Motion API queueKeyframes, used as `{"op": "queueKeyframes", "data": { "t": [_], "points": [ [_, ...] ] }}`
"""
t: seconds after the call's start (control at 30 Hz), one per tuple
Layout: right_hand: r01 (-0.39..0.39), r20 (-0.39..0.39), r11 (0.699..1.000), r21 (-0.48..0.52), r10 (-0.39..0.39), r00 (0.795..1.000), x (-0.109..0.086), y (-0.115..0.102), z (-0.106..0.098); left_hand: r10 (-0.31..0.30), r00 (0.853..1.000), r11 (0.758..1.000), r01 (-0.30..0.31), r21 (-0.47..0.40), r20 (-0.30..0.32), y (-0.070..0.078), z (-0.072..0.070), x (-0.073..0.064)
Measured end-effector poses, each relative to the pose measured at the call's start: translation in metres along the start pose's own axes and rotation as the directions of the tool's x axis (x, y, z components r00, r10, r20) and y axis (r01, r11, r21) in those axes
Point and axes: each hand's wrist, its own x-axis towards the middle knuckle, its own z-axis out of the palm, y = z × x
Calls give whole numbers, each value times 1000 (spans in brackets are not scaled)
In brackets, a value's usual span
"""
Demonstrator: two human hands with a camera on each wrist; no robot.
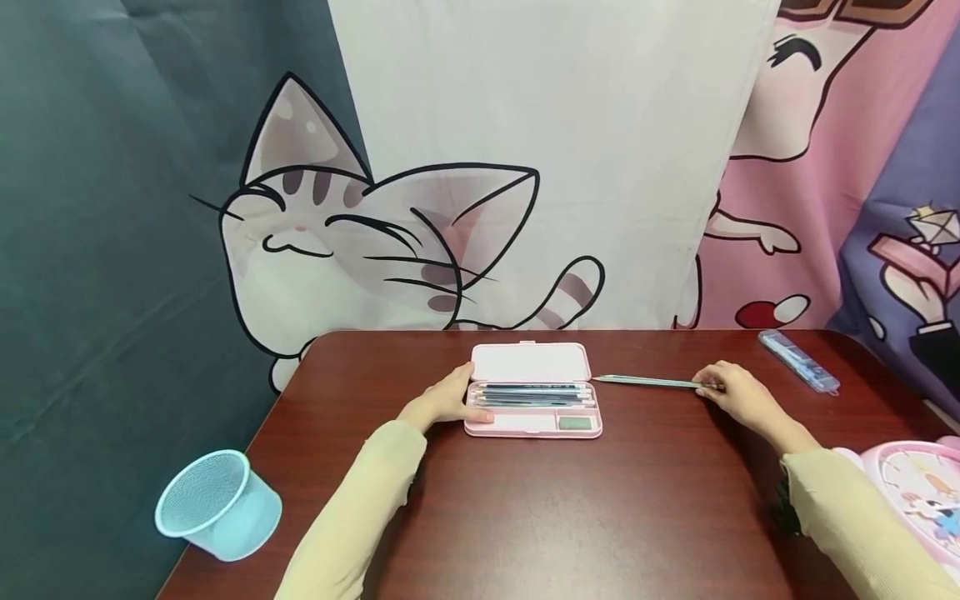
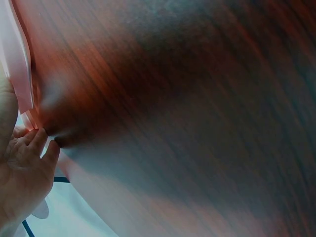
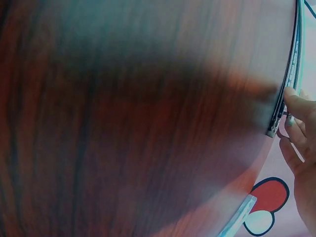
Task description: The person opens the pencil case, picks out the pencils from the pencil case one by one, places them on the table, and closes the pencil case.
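A pink pencil case [image 1: 517, 423] lies with its lid raised back on the table; several pencils [image 1: 534, 395] fill its rear compartment and a grey-green eraser [image 1: 575, 423] sits at its front right. My left hand [image 1: 444, 398] holds the case at its left end, thumb over the front part, fingers beside the lid; the left wrist view shows the hand [image 2: 29, 168] along the pink edge. Out to the right, my right hand [image 1: 738, 398] pinches a striped pencil [image 1: 648, 381] near its dark end, its point toward the case. That hand [image 3: 302, 133] also shows in the right wrist view.
A clear blue-tinted box [image 1: 798, 362] lies at the table's back right. On the right edge stands a pink clock [image 1: 915, 492]. A light blue mesh pen holder [image 1: 225, 504] is at the left edge. A printed curtain [image 1: 585, 117] hangs behind the brown table [image 1: 600, 508].
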Motion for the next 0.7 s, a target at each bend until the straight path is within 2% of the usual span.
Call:
{"op": "queueKeyframes", "data": {
  "t": [0.2,0.37,0.57,0.7],
  "points": [
    [-30,11,999,-30,31,999,1,2,-1,-4,1000,1000,4,13,7,2,-2,-2],
    [-42,1,999,19,42,999,4,-5,1,15,1000,1000,-15,16,-1,3,-3,-1],
    [-28,-40,993,114,32,999,17,-33,18,6,1000,1000,-6,23,-7,3,-3,-1],
    [-43,-4,983,177,44,999,26,-58,33,7,1000,1000,-7,26,1,4,-3,-3]
  ]
}}
